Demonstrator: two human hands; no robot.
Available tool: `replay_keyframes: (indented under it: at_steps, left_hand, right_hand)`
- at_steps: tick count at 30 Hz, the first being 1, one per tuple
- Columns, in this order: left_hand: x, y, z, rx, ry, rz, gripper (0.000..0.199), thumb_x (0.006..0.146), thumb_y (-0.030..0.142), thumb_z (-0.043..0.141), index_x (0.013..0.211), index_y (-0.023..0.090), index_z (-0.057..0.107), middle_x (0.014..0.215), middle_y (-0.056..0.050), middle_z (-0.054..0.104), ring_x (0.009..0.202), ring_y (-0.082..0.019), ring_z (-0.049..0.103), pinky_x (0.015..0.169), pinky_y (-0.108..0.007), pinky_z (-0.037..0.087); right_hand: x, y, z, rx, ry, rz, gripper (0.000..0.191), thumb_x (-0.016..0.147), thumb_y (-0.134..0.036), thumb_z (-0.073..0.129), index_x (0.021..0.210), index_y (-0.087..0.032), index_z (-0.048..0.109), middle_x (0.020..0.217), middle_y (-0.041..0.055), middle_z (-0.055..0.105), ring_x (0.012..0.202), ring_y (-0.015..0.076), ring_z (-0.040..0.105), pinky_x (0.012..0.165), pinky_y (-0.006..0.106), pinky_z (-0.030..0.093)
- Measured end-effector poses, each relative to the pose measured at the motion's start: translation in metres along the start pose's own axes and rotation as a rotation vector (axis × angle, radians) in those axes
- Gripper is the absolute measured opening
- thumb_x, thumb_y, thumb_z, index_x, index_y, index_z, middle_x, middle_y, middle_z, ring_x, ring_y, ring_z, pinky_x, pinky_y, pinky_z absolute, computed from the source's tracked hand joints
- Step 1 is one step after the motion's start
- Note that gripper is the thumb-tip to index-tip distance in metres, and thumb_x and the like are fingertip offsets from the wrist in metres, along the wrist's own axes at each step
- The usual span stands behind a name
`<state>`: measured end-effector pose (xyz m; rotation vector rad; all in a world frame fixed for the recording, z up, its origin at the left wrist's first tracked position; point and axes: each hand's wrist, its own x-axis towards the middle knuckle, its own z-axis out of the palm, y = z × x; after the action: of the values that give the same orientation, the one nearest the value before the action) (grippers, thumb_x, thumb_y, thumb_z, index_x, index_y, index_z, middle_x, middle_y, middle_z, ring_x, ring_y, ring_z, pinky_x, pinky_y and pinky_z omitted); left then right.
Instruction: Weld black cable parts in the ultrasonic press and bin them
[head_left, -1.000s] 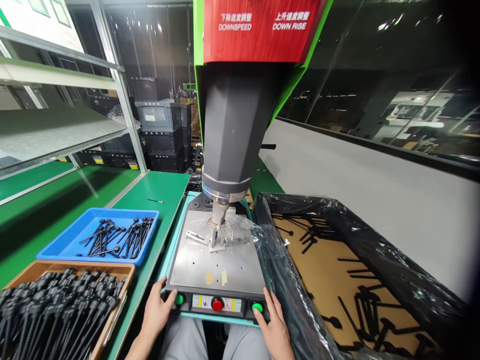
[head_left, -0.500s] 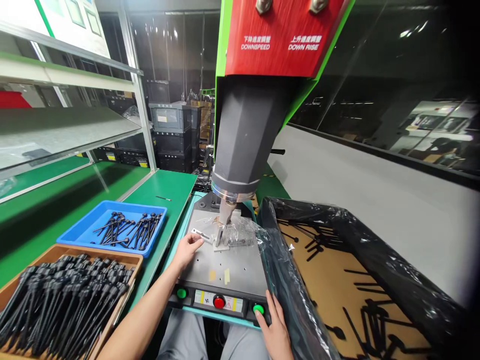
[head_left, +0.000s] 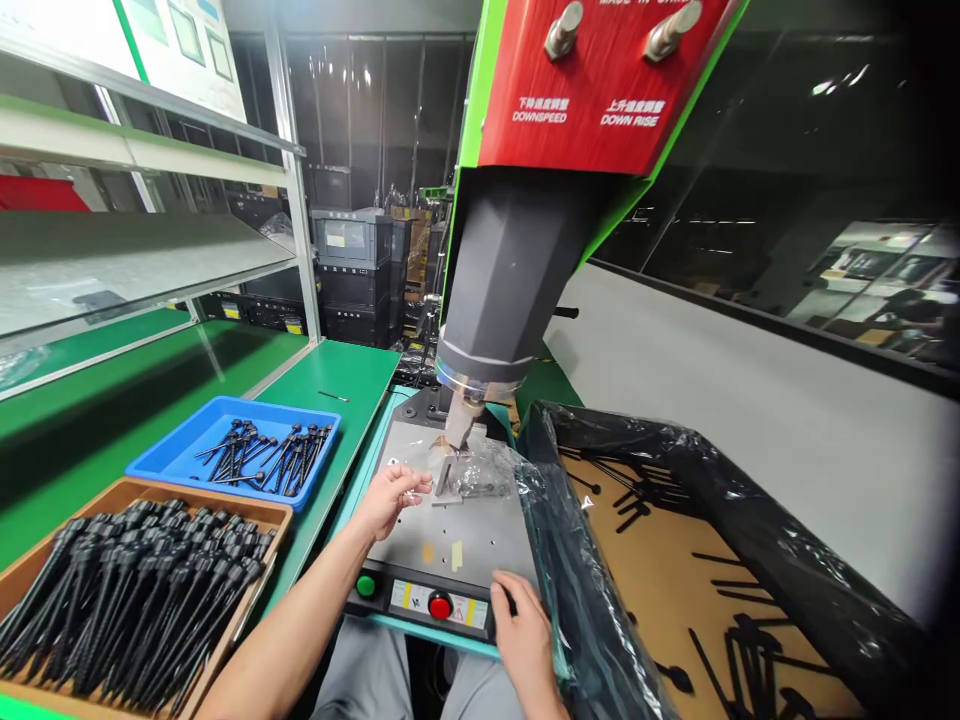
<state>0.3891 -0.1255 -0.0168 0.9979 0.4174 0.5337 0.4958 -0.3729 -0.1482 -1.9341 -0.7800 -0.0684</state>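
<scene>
My left hand (head_left: 394, 498) is over the metal base plate (head_left: 420, 545), its fingers pinched together just left of the small metal fixture (head_left: 448, 484); what they hold, if anything, is too small to make out. The machine's tapered metal horn (head_left: 460, 420) comes down close above that fixture. Clear plastic film (head_left: 487, 468) lies at the fixture's right side. My right hand (head_left: 525, 630) rests at the right front corner of the machine base, fingers curled over the spot of the right green button, which is hidden. The red button (head_left: 440, 604) and left green button (head_left: 365, 586) show.
At the left, a brown tray (head_left: 281, 520) holds many black parts, with a blue tray (head_left: 161, 455) of similar parts behind it. A large box lined with black plastic (head_left: 720, 470) stands at the right with black parts inside. The red machine head (head_left: 577, 120) hangs above.
My left hand has moved slightly right, nearer the fixture, and lifted a little. My right hand has shifted left and its fingers now cover the right green button. The view has shifted slightly.
</scene>
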Motion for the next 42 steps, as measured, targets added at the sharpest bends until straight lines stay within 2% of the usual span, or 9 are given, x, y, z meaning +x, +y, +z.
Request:
replay_keyframes:
  at_steps: [3, 5, 10, 16, 19, 26, 35, 39, 42]
  left_hand:
    - [-0.004, 0.005, 0.011, -0.112, 0.008, -0.056, 0.029, 0.068, 0.030, 0.080, 0.070, 0.016, 0.054, 0.105, -0.013, 0.072, 0.082, -0.018, 0.070, 0.060, -0.022, 0.051]
    - [-0.007, 0.005, 0.016, -0.171, 0.032, -0.100, 0.027, 0.070, 0.027, 0.078, 0.076, 0.016, 0.055, 0.108, -0.014, 0.071, 0.081, -0.018, 0.071, 0.057, -0.020, 0.053]
    - [-0.011, -0.001, 0.017, -0.295, 0.058, -0.159, 0.019, 0.075, 0.023, 0.072, 0.083, 0.016, 0.056, 0.107, -0.013, 0.071, 0.084, -0.020, 0.072, 0.059, -0.020, 0.058]
    - [-0.012, -0.006, 0.018, -0.269, 0.030, -0.161, 0.028, 0.073, 0.028, 0.076, 0.090, 0.017, 0.056, 0.106, -0.012, 0.071, 0.087, -0.022, 0.073, 0.061, -0.024, 0.061]
    - [-0.013, -0.004, 0.022, -0.259, 0.036, -0.163, 0.029, 0.073, 0.026, 0.076, 0.091, 0.017, 0.055, 0.106, -0.012, 0.072, 0.083, -0.021, 0.073, 0.056, -0.022, 0.059]
    - [-0.009, 0.001, 0.029, -0.253, 0.055, -0.163, 0.030, 0.072, 0.027, 0.077, 0.086, 0.016, 0.052, 0.106, -0.013, 0.071, 0.081, -0.022, 0.074, 0.054, -0.020, 0.058]
    - [-0.006, 0.002, 0.025, -0.262, 0.104, -0.118, 0.026, 0.074, 0.024, 0.074, 0.086, 0.016, 0.052, 0.109, -0.013, 0.070, 0.078, -0.019, 0.073, 0.052, -0.019, 0.058]
    - [-0.011, -0.007, 0.019, -0.247, 0.147, -0.142, 0.020, 0.077, 0.021, 0.071, 0.086, 0.015, 0.054, 0.106, -0.013, 0.071, 0.076, -0.019, 0.073, 0.051, -0.019, 0.058]
    - [-0.015, -0.014, 0.012, -0.215, 0.148, -0.171, 0.019, 0.077, 0.021, 0.071, 0.085, 0.015, 0.054, 0.104, -0.014, 0.071, 0.075, -0.018, 0.072, 0.050, -0.019, 0.057]
  right_hand:
    - [0.017, -0.037, 0.033, 0.215, -0.275, 0.048, 0.040, 0.089, -0.051, 0.052, 0.103, -0.019, 0.071, 0.097, 0.0113, 0.073, 0.087, 0.0271, 0.069, 0.077, 0.037, 0.057]
    - [0.032, -0.055, 0.054, 0.262, -0.326, 0.014, 0.039, 0.089, -0.045, 0.052, 0.112, -0.017, 0.068, 0.097, 0.0098, 0.074, 0.086, 0.0256, 0.070, 0.079, 0.037, 0.056]
    - [0.081, -0.080, 0.084, 0.265, -0.147, -0.115, 0.046, 0.090, -0.033, 0.046, 0.133, -0.018, 0.053, 0.086, 0.0050, 0.070, 0.077, 0.0213, 0.066, 0.076, 0.036, 0.055]
    - [0.128, -0.087, 0.082, 0.021, 0.247, -0.190, 0.048, 0.092, -0.040, 0.044, 0.131, -0.015, 0.055, 0.121, 0.0169, 0.052, 0.115, 0.0303, 0.050, 0.099, 0.049, 0.041]
    - [0.152, -0.089, 0.080, 0.023, 0.192, -0.190, 0.050, 0.090, -0.043, 0.046, 0.126, -0.010, 0.058, 0.129, 0.0195, 0.047, 0.124, 0.0333, 0.041, 0.107, 0.052, 0.031]
    - [0.191, -0.094, 0.080, 0.105, 0.057, -0.154, 0.036, 0.086, -0.039, 0.050, 0.103, -0.014, 0.069, 0.105, 0.0138, 0.065, 0.106, 0.0291, 0.056, 0.097, 0.047, 0.042]
    - [0.180, -0.110, 0.062, 0.277, 0.042, -0.044, 0.039, 0.080, -0.045, 0.055, 0.101, -0.013, 0.065, 0.109, 0.0155, 0.064, 0.109, 0.0298, 0.054, 0.102, 0.047, 0.036]
    - [0.143, -0.108, 0.052, 0.396, 0.004, 0.104, 0.046, 0.078, -0.055, 0.058, 0.101, -0.015, 0.064, 0.112, 0.0164, 0.065, 0.111, 0.0308, 0.057, 0.099, 0.047, 0.040]
    - [0.102, -0.105, 0.039, 0.515, -0.124, 0.206, 0.049, 0.080, -0.061, 0.055, 0.099, -0.017, 0.063, 0.094, 0.0123, 0.070, 0.087, 0.0266, 0.067, 0.079, 0.042, 0.053]
